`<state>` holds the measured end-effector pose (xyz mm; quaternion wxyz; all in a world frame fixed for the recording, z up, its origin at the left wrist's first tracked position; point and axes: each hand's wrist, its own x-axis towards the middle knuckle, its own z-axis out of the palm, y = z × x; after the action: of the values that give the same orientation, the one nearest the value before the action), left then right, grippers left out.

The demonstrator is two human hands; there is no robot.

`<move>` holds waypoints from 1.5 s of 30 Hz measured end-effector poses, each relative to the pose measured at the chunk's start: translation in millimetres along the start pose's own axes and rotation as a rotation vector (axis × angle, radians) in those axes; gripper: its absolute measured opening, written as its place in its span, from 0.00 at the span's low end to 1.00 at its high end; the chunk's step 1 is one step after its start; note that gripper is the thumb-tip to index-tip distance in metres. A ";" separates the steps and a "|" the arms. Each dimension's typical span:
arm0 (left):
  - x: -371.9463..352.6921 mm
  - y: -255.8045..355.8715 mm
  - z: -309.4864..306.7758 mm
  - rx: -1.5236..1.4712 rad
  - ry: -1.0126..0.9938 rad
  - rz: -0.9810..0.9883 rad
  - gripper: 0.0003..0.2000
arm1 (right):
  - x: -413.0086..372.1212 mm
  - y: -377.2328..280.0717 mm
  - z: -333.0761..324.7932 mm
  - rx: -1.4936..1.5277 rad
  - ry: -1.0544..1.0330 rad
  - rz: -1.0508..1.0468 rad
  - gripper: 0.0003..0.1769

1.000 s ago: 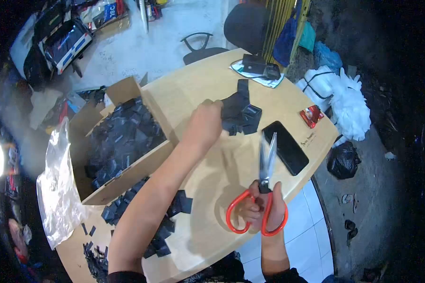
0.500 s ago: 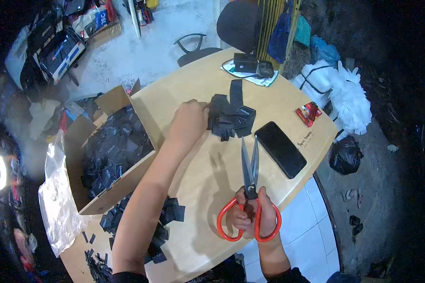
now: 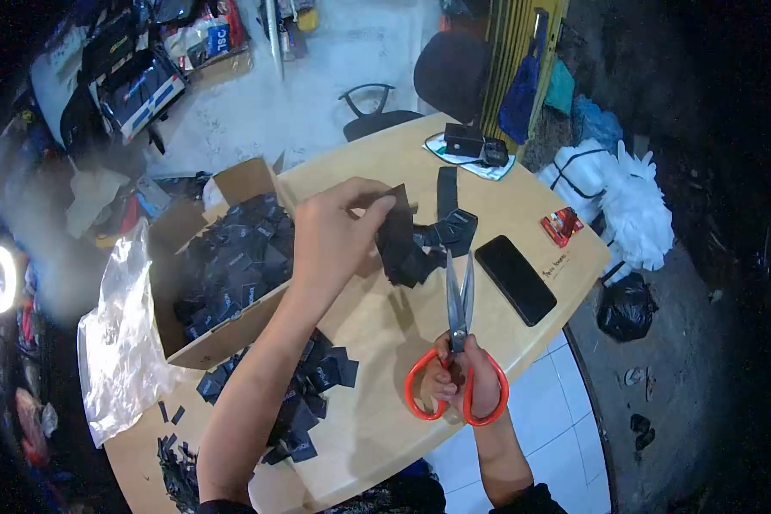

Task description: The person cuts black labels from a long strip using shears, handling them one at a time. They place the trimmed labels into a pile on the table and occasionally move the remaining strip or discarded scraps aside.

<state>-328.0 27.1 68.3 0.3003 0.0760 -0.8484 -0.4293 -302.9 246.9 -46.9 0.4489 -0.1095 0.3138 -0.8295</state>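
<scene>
Between thumb and fingers, my left hand (image 3: 338, 236) pinches the top end of a black label strip (image 3: 396, 231). The strip hangs down over the table, its lower part folded. Just right of it lie more black label strips (image 3: 456, 230), some with small pale print. My right hand (image 3: 469, 381) is wrapped round the red handles of a pair of scissors (image 3: 458, 321). Their blades point away from me, slightly apart, with the tips near the loose strips. Nothing shows between the blades.
A cardboard box (image 3: 231, 332) full of small black labels (image 3: 236, 265) stands at left. Cut labels (image 3: 304, 411) and thin offcuts (image 3: 176, 471) lie nearer me. A phone (image 3: 516, 280), a red packet (image 3: 561, 225) and a plastic bag (image 3: 124, 351) are around.
My left hand has lifted a black label strip off the pile and drawn it nearer me. My right hand still holds the scissors, blades slightly apart. The view has shifted a little.
</scene>
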 end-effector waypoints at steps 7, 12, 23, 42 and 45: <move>-5.1 3.5 -12.1 -0.026 0.149 0.271 0.06 | 0.6 1.1 7.9 0.032 0.059 -0.101 0.19; 10.5 12.6 -12.9 -0.045 0.179 0.331 0.07 | 1.3 -4.8 22.0 -0.089 0.167 -0.151 0.20; -54.3 49.2 -0.8 0.133 0.209 0.443 0.23 | 25.3 -54.1 110.2 -0.758 0.372 -0.814 0.12; -111.5 51.9 -6.6 -0.125 0.067 0.299 0.32 | -7.7 -68.8 121.8 -0.939 0.351 -0.549 0.07; -102.9 55.3 -20.9 -0.194 0.030 0.293 0.22 | -26.7 -81.6 131.7 -0.973 0.220 -0.510 0.09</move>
<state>-225.6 86.9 74.9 0.3780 -0.0714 -0.8003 -0.4599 -281.8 245.6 108.8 0.0966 -0.2891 0.6689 -0.6779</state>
